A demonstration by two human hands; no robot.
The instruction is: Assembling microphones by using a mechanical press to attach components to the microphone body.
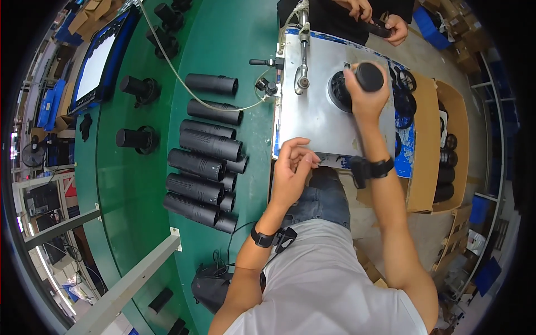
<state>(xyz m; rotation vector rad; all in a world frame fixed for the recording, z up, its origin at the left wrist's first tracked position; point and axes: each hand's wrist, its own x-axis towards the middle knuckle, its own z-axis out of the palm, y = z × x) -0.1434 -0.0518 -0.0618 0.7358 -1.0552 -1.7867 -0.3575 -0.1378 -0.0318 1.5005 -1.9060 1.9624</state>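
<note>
Right hand [365, 106]: grip wrapped round 1 black cylinder [369, 77], 1–2 o'clock, above silver plate [319, 58]. Left hand [290, 174]: grip loose, empty, near centre. 11 black tubes [211, 146] visible, 9–10 o'clock, some stacked, green desk [251, 33]. Room: 1 large cardboard box [422, 139], 3 o'clock.

Right hand [368, 103] grips a black cylinder [369, 76] (left hand [291, 176] near the metal plate [318, 125]).

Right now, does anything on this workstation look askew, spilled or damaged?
Nothing looks spilled or broken. Two minor oddities: the blue surface beside the metal plate is patchy with white, as if its paint were worn, and the black tubes on the green table lie with their ends out of line.
</note>
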